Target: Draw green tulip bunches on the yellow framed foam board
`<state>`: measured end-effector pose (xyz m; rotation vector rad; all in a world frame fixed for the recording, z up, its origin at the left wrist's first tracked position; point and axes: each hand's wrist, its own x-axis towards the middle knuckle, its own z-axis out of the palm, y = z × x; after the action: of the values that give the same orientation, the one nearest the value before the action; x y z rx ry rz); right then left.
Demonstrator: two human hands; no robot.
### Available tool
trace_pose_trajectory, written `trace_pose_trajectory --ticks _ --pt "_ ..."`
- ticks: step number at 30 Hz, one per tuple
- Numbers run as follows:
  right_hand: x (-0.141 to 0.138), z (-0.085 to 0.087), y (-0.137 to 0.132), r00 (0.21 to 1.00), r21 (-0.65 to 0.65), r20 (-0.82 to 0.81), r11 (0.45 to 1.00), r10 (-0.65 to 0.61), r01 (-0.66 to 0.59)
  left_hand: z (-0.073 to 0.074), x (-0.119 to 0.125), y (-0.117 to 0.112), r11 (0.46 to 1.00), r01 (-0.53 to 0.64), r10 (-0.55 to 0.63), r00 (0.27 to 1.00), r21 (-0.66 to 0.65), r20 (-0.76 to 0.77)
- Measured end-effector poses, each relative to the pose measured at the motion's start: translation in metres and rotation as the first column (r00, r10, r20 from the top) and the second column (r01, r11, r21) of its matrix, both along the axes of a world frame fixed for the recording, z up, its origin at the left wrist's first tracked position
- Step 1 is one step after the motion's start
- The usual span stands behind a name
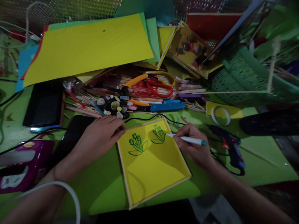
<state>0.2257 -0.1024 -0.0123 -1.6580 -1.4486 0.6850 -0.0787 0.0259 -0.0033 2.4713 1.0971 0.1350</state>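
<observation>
A yellow board (158, 174) with a thin wooden border lies tilted on the green table in front of me. Two clusters of tulips are drawn on it in green line, one at upper left and one at upper right. My right hand (195, 144) is closed around a white marker (188, 139) with a green end. The marker's tip is at the right-hand drawing's edge. My left hand (105, 130) has its fingers bent together at the board's upper left corner, gripping the border. Its fingertips are partly hidden.
Behind the board lie pebbles (115, 105), sticks, scissors (161, 88) and a blue cutter (167, 107). A glue gun (230, 146) and a tape roll (220, 115) sit at right, near a green basket (247, 74). Yellow sheets (91, 49), a phone (44, 104) and a purple device (39, 158) are at left.
</observation>
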Motion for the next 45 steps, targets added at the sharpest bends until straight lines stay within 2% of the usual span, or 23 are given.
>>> trace_pose_trajectory --ticks 17,23,36,45 --pt "0.0015 -0.0029 -0.0003 0.994 0.023 0.016 0.994 -0.106 0.106 -0.0034 -0.0017 0.0004 1.000 0.009 -0.009 1.000 -0.003 -0.004" --pt "0.0034 -0.0049 -0.0017 0.995 0.012 0.021 0.995 -0.098 0.097 -0.0042 -0.0022 0.0004 1.000 -0.004 0.004 1.000 0.000 -0.005" --pt "0.0029 0.0018 -0.0029 0.997 -0.010 0.003 0.997 -0.072 0.072 0.0024 0.0019 -0.0040 1.000 -0.027 0.027 0.999 -0.006 -0.018" --pt "0.0014 0.0037 -0.0076 0.999 -0.090 -0.036 0.996 -0.015 0.011 0.0009 0.0007 -0.0051 1.000 -0.019 0.019 1.000 -0.005 -0.019"
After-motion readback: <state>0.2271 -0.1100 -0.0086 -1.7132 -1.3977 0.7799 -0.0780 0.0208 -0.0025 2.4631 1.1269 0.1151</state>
